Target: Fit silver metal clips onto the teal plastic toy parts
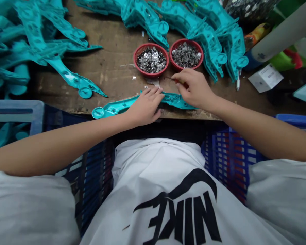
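Observation:
A long teal plastic part (112, 108) lies along the near edge of the wooden bench (114, 68). My left hand (146, 106) rests flat on its middle, fingers stretched out and pressing it down. My right hand (193, 88) is closed in a pinch on a thin screwdriver-like tool (171, 79), whose tip points left just above the part. Two red bowls sit right behind the hands: the left bowl (151, 60) holds shiny metal bits, the right bowl (186, 54) holds darker small metal pieces.
Heaps of teal plastic parts lie at the left (28, 44) and along the back right (206, 30). Blue crates stand at my left (91, 177) and right (229, 160) below the bench. A white box (266, 77) and a pale tube (283, 35) sit at the far right.

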{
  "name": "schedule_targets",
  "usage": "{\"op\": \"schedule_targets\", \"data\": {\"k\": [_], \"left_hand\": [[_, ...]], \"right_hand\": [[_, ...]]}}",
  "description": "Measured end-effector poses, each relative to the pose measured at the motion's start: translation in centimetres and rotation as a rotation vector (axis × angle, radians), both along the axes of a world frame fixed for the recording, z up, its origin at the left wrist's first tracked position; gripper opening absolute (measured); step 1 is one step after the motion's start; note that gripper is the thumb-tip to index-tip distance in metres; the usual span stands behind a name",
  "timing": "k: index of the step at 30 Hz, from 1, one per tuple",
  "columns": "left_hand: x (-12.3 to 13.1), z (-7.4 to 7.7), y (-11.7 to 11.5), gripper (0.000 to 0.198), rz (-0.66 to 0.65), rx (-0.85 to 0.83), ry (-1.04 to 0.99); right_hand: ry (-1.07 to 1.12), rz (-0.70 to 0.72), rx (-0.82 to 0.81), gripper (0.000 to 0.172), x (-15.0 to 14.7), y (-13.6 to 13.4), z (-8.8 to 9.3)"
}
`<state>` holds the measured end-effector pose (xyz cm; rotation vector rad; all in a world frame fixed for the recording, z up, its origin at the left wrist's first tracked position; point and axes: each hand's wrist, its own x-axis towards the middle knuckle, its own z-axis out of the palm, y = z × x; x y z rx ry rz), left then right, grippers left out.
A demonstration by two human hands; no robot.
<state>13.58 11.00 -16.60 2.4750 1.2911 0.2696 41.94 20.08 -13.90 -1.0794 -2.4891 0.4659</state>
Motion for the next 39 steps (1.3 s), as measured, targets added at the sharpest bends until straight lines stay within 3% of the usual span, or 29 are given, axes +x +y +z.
{"op": "schedule_targets", "data": {"k": [5,16,30,39], "left_hand": [[0.2,0.0,-0.4,0.065,-0.012,-0.007,0.004],[0.1,-0.2,-0.3,0.065,-0.022,0.000,-0.029],[0.0,-0.5,-0.5,0.064,-0.040,0.026,-0.001],[0.0,-0.4,-0.4,0.062,-0.041,0.038,0.020]], "right_hand": [[-0.156,0.150,0.037,0.047,1.0,-1.3,0.7],[-0.362,0.131,0.024,0.044,1.3,-2.7,2.5],[-0.361,0.221,-0.020,0.048,1.3,-2.2,1.8],[-0.183,0.139,0.011,0.044,1.9,-2.1,0.5]]}}
